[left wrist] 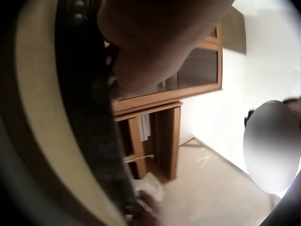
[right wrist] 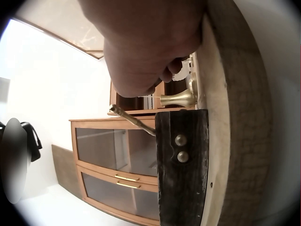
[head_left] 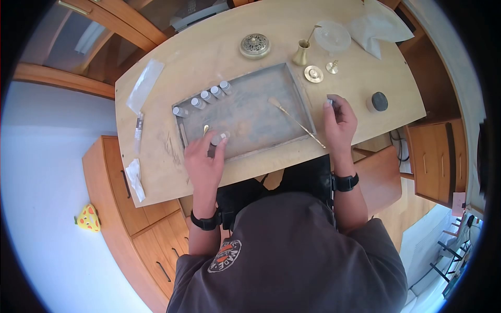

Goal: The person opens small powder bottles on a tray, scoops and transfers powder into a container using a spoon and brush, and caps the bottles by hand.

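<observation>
Over the near left part of the tray (head_left: 255,104), the left hand (head_left: 202,160) pinches a small bottle (head_left: 220,138). Right of the tray, the right hand (head_left: 342,125) pinches a small pale piece (head_left: 329,103) (mostly hidden by fingers). Capped bottles (head_left: 207,96) line the tray's far side — a brush (head_left: 279,106) overhangs its near right corner.

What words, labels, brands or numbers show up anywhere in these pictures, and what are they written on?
"MADE": on the round badge of the person's dark shirt; its other lettering is too small to read.
Jar in the left hand: any print is too small to read.
Small jars in the tray: no text legible.
Nothing else readable in any view.
</observation>
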A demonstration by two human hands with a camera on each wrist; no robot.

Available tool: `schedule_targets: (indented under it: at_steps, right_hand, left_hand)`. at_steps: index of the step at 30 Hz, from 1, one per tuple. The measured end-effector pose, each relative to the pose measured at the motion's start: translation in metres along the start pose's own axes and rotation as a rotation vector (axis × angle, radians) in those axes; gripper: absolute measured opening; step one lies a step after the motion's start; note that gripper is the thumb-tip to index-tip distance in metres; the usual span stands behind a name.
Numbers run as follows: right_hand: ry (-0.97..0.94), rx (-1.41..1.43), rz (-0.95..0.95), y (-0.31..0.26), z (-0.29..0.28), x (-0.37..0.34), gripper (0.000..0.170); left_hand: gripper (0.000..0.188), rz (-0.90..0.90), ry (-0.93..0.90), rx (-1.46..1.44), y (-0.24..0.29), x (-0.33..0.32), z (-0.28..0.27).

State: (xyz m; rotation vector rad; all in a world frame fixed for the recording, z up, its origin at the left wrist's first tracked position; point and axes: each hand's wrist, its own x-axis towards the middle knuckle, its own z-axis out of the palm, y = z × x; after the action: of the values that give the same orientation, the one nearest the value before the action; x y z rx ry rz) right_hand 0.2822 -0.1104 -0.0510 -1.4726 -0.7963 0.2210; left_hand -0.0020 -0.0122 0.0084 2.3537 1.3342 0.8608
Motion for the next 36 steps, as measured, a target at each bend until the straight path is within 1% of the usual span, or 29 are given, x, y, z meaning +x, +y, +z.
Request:
schedule_targets:
  at_steps: [2, 3, 4, 5, 6, 7, 8, 9, 10, 11, 13, 14, 16, 17, 19, 22, 26, 28, 32, 34, 35, 36]
  right_hand:
    - [0.025, -0.010, 0.037, -0.001, -0.001, 0.002, 0.016]
    - [0.019, -0.006, 0.034, -0.004, 0.000, 0.001, 0.016]
    - [0.052, 0.009, 0.011, -0.010, 0.001, 0.003, 0.016]
    - [0.087, 0.022, -0.010, -0.016, -0.001, 0.005, 0.016]
    - [0.087, 0.021, -0.012, -0.026, -0.002, 0.007, 0.016]
    - [0.053, 0.011, -0.082, -0.039, -0.002, 0.009, 0.017]
    - [0.022, 0.000, -0.152, -0.052, 0.000, 0.011, 0.018]
    - [0.026, -0.001, -0.154, -0.065, 0.002, 0.013, 0.018]
    - [-0.079, -0.009, -0.194, -0.079, 0.006, 0.014, 0.019]
    - [-0.185, -0.017, -0.234, -0.087, 0.012, 0.012, 0.020]
    - [-0.419, -0.043, -0.211, -0.098, 0.026, 0.006, 0.022]
    - [-0.420, -0.043, -0.216, -0.100, 0.034, 0.003, 0.022]
    - [-0.641, -0.048, -0.312, -0.099, 0.051, -0.003, 0.023]
    - [-0.643, -0.045, -0.320, -0.099, 0.056, -0.005, 0.023]
    - [-0.696, -0.032, -0.257, -0.099, 0.064, -0.009, 0.023]
    - [-0.694, -0.007, -0.326, -0.098, 0.071, -0.009, 0.025]
    - [-0.757, -0.039, -0.336, -0.099, 0.071, -0.008, 0.025]
    - [-0.764, -0.031, -0.329, -0.098, 0.072, -0.009, 0.024]
    - [-0.787, -0.027, -0.298, -0.096, 0.073, -0.011, 0.024]
    - [-0.767, -0.009, -0.246, -0.099, 0.074, -0.012, 0.015]
    - [-0.775, -0.009, -0.248, -0.100, 0.074, -0.012, 0.015]
    - [-0.783, -0.048, -0.143, -0.100, 0.075, -0.014, 0.015]
  left_hand:
    - [0.023, 0.005, 0.032, 0.006, 0.000, 0.002, 0.000]
    - [0.022, -0.036, 0.038, -0.032, 0.000, 0.000, 0.000]
    - [0.021, -0.075, 0.045, -0.071, 0.000, 0.001, 0.000]
    - [0.021, -0.075, 0.050, -0.071, 0.000, 0.002, -0.001]
    - [0.022, -0.141, 0.033, -0.159, 0.000, 0.001, -0.002]
    - [0.023, -0.205, 0.014, -0.249, 0.001, 0.001, -0.003]
    - [0.023, -0.201, 0.014, -0.252, -0.001, 0.001, -0.002]
    - [0.024, -0.214, -0.011, -0.367, -0.003, 0.001, 0.000]
    - [0.025, -0.227, -0.035, -0.480, -0.004, 0.001, 0.000]
    - [0.025, -0.224, -0.034, -0.481, -0.002, 0.001, -0.001]
    - [0.027, -0.302, -0.085, -0.752, 0.006, 0.001, -0.003]
    - [0.027, -0.300, -0.081, -0.753, 0.008, 0.001, -0.001]
    - [0.027, -0.267, -0.095, -0.897, 0.009, 0.000, 0.003]
    - [0.027, -0.264, -0.086, -0.896, 0.009, 0.001, 0.003]
    - [0.027, -0.220, -0.118, -0.851, 0.009, -0.001, 0.004]
    - [0.027, -0.211, -0.134, -0.819, 0.011, -0.002, 0.001]
    - [0.027, -0.215, -0.135, -0.818, 0.012, -0.002, -0.001]
    - [0.026, -0.201, -0.241, -0.790, 0.006, -0.003, -0.003]
    - [0.023, -0.219, -0.225, -0.722, 0.013, -0.002, -0.006]
    - [0.027, -0.041, -0.069, -0.488, 0.020, -0.001, -0.006]
    - [0.027, -0.047, -0.062, -0.489, 0.021, 0.000, -0.005]
    - [0.028, 0.077, -0.015, -0.418, 0.022, 0.001, -0.004]
